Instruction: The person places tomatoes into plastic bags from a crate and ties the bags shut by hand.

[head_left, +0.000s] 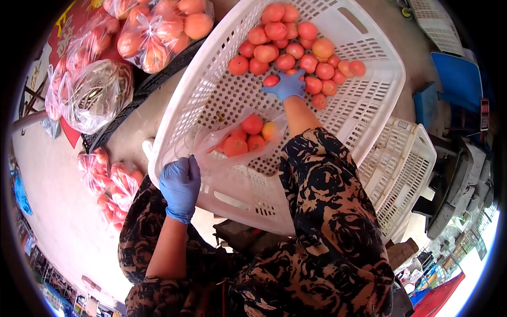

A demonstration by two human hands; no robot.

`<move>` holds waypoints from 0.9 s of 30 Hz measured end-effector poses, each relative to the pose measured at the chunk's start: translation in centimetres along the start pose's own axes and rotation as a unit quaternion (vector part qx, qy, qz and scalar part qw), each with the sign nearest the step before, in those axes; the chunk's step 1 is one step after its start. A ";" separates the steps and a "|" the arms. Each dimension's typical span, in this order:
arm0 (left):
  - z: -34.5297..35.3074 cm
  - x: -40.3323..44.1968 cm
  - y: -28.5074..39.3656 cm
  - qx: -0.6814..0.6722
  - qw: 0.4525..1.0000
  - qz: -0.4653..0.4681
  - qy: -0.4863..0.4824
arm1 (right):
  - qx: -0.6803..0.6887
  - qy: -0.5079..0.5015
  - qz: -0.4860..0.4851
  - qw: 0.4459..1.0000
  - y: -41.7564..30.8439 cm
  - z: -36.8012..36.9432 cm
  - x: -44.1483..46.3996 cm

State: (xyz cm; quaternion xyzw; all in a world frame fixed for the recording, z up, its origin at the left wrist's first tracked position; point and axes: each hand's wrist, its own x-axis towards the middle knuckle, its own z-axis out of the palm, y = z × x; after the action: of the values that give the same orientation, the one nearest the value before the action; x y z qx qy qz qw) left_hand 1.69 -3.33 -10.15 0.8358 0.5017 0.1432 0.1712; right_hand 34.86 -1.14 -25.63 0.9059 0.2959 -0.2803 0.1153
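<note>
A large white perforated crate (177, 113) holds a pile of red tomatoes (275, 30) at its far end. My right hand (288, 86), in a blue glove, reaches over the near edge of the pile, its fingers closed round a tomato (271, 80). Nearer to me in the crate, a clear plastic bag (208, 141) lies with several tomatoes (235, 146) inside, one of them more yellow. My left hand (180, 182), also blue-gloved, pinches the edge of this bag at the crate's near left rim.
Tied bags of tomatoes (157, 39) and a bag of dark stringy stuff (97, 95) stand at the upper left beside a black crate edge (138, 98). More bags (125, 185) lie on the floor. Another white crate (404, 158) and a blue chair (457, 79) are at right.
</note>
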 end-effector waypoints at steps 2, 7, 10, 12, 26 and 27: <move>0.0 -0.2 0.2 -0.003 1.000 -0.003 -0.001 | -0.057 0.056 -0.057 0.995 0.7 1.3 0.6; -0.1 0.0 0.0 0.001 1.000 0.005 0.016 | 0.300 -0.077 -0.078 0.947 3.3 0.8 -1.3; -0.2 0.1 0.3 -0.008 1.000 0.004 0.023 | 0.632 -0.227 -0.057 0.739 6.2 -0.6 -4.5; -0.1 0.0 0.1 -0.020 0.999 0.004 0.034 | 0.741 -0.329 -0.094 0.578 7.3 -0.9 -6.7; -0.1 -0.2 -0.5 -0.030 0.999 0.016 0.037 | -0.028 -0.298 -0.466 0.833 -8.5 6.8 -14.8; -0.1 -0.2 -0.4 -0.023 0.999 0.018 0.037 | 0.008 -0.123 -0.526 0.842 -7.5 8.1 -15.1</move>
State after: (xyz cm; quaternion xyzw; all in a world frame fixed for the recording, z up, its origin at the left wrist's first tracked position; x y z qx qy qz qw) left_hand 1.24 -3.31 -10.23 0.8347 0.4890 0.1889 0.1686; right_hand 16.70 -5.30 -23.88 0.5733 0.7090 -0.4101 -0.0211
